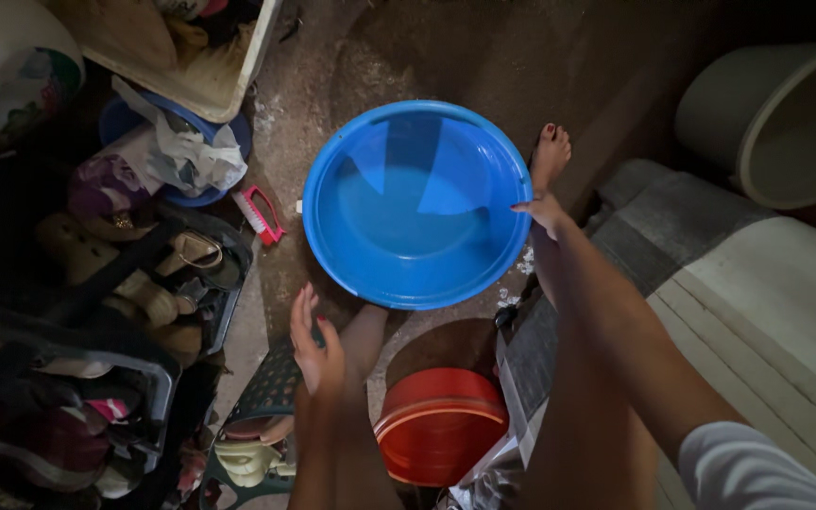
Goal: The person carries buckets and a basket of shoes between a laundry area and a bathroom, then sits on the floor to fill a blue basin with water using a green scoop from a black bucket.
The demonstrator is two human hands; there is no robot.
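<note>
Blue plastic, round and shallow, the basin (416, 203) sits flat on the dirt floor (446, 57) in the middle of the view, and it looks empty or close to it; whether a thin film of water lies in the bottom cannot be told in this dim light. The right hand (542, 210) rests its fingertips on the basin's right rim, its grip narrow and closed around nothing, only touching the edge. The left hand (314, 345) hangs open just short of the near rim, fingers spread, palm turned inward, holding nothing. A bare foot (550, 156) stands right beside the rim on the far right side. With one hand alone on a thin rim, the basin could tip or skid on the gritty floor if pulled, and it might knock the foot. Just below the basin stands a red bucket (439, 423), near enough to be bumped by a swing towards the body. To the left lie a small pink brush (259, 213), a heap of crumpled cloth (177, 151) and a rack of shoes (144, 283), where a slide leftward would catch. A large pale tub (786, 123) lies on its side, well apart on the right.
</note>
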